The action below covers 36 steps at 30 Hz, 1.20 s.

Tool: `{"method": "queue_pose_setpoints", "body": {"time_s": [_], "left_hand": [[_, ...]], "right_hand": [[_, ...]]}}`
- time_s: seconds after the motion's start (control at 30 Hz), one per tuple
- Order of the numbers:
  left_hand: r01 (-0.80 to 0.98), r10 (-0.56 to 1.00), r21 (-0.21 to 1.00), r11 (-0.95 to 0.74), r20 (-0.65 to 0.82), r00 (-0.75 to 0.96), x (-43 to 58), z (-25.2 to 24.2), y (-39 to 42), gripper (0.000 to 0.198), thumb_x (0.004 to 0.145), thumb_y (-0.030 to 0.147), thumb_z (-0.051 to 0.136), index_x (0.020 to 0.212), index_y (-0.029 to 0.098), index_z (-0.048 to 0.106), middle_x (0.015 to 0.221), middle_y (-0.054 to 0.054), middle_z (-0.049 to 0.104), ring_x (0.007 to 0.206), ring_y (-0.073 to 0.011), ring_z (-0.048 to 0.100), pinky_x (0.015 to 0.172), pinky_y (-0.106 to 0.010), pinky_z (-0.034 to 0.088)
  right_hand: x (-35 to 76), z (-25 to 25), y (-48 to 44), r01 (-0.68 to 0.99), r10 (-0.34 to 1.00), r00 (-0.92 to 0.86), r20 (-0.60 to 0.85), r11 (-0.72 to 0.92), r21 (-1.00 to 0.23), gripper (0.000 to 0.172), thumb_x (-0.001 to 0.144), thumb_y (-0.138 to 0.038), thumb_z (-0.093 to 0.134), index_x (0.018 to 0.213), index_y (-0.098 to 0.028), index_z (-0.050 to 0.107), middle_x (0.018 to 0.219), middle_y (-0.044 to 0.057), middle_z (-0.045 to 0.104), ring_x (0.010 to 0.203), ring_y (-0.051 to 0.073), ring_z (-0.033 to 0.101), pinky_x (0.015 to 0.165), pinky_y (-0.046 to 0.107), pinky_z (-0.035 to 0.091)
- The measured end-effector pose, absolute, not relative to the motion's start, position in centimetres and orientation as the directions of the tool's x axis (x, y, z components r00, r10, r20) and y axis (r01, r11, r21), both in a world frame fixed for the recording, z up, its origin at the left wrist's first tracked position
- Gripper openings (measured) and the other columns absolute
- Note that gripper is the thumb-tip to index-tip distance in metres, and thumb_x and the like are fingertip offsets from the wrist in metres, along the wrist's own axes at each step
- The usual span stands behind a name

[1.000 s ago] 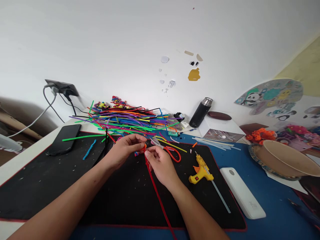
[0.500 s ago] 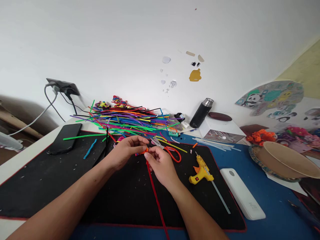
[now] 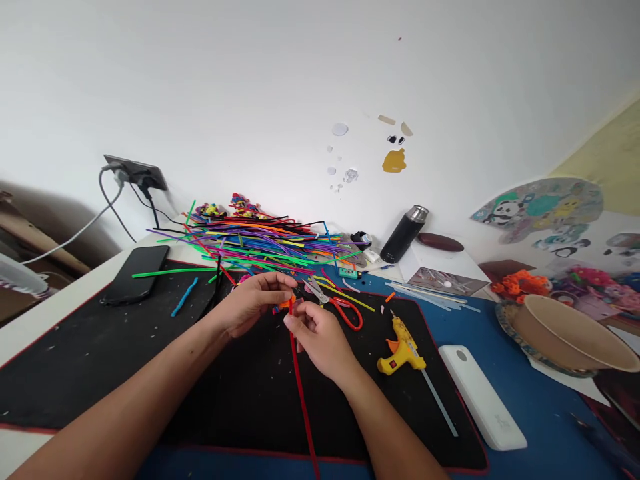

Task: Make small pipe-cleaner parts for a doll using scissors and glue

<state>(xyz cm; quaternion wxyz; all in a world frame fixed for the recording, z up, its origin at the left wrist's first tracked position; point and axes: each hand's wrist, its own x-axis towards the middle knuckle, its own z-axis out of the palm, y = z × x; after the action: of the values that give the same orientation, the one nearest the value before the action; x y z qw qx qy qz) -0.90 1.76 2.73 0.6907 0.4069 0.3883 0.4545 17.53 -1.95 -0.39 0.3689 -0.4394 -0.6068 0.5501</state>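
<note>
- At the left of the frame a dark phone lay on the edge of the black mat, with a short blue stem just beside it to the right.
- Above the centre, against the wall, a heap of coloured pipe cleaners was spread along the back of the mat.
- Our left hand was closed in a pinch, thumb and fingertips gripping a small orange piece just above the mat at the centre of the frame.
- The red pipe cleaner met that orange piece at its upper end and ran down over the mat to the bottom edge of the frame.
- Our right hand was closed on the stem's upper end, touching the orange piece. We judged this to be the step of winding red around orange.
- A further turn, we thought, would call for a firm left pinch and a tight right hand close to the joint.
- Right of the hands lay red-handled scissors, then a yellow glue gun, both untouched.
- Further right a white case lay on the blue table, and a tan bowl stood near the right edge.
</note>
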Motion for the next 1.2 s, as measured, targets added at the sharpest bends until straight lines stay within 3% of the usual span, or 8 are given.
{"method": "queue_pose_setpoints", "body": {"time_s": [0.3, 0.6, 0.87, 1.2], "left_hand": [[-0.34, 0.928, 0.899, 0.275, -0.156, 0.337, -2.0, 2.7, 2.1, 0.035, 0.064, 0.02, 0.094, 0.095, 0.014, 0.078, 0.077, -0.003, 0.071, 0.071, -0.0135, 0.064, 0.067, -0.023, 0.047], [-0.249, 0.865, 0.922, 0.298, -0.15, 0.48, -2.0, 3.2, 1.7, 0.027, 0.07, 0.019, 0.091, 0.092, 0.014, 0.076, 0.081, -0.004, 0.07, 0.072, -0.0129, 0.06, 0.064, -0.023, 0.043], [-0.114, 0.81, 0.965, 0.238, -0.132, 0.572, -1.9, 3.7, 1.4, 0.027, 0.074, 0.024, 0.086, 0.097, 0.015, 0.072, 0.081, -0.003, 0.07, 0.072, -0.0134, 0.06, 0.064, -0.024, 0.043], [0.089, 0.794, 0.988, 0.128, -0.156, 0.588, -1.4, 4.2, 1.1, 0.03, 0.077, 0.027, 0.079, 0.102, 0.018, 0.066, 0.088, -0.002, 0.069, 0.075, -0.015, 0.059, 0.063, -0.026, 0.047]], "right_hand": [[18.0, 0.4, -1.7, 0.306, 0.954, -0.296, 0.035, 0.129, -0.943, 0.017, 0.093, -0.036, 0.068, 0.086, -0.021, 0.068, 0.074, -0.001, 0.065, 0.067, 0.015, 0.058, 0.064, 0.026, 0.044], [18.6, 0.4, -1.5, 0.471, 0.956, -0.29, 0.051, 0.189, -0.862, 0.019, 0.093, -0.038, 0.072, 0.083, -0.022, 0.068, 0.077, 0.0, 0.069, 0.07, 0.016, 0.062, 0.063, 0.025, 0.044], [18.8, 0.0, -1.4, 0.393, 0.938, -0.336, -0.091, 0.052, -0.918, 0.018, 0.097, -0.036, 0.067, 0.087, -0.021, 0.064, 0.078, -0.001, 0.072, 0.057, 0.013, 0.069, 0.057, 0.023, 0.047], [18.9, 0.4, -1.2, 0.469, 0.947, -0.293, -0.129, 0.025, -0.883, 0.016, 0.095, -0.03, 0.067, 0.082, -0.022, 0.062, 0.066, -0.004, 0.066, 0.05, 0.012, 0.062, 0.05, 0.022, 0.042]]}}
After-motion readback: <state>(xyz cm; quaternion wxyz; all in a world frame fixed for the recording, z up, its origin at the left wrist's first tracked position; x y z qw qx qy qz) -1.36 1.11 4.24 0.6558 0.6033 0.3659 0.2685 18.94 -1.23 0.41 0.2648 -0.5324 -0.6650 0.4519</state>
